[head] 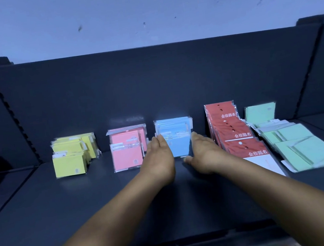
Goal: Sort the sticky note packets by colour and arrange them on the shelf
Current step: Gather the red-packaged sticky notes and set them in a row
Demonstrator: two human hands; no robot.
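Sticky note packets stand in colour groups on the dark shelf (85, 203). From left to right they are yellow (71, 166), pink (127, 157), blue (179, 146), red (240, 133) and green (294, 143). My left hand (160, 157) lies flat against the left side of the blue stack, fingers straight. On the stack's right side my right hand (203, 151) presses with straight fingers, its thumb low near the front packet's bottom corner. The red and green packets lean back and fan forward in loose rows.
A dark back panel (152, 83) rises behind the packets, with slotted uprights (11, 112) at either side. The shelf's front edge (191, 239) runs below my forearms. Neighbouring shelf bays lie at far left and far right.
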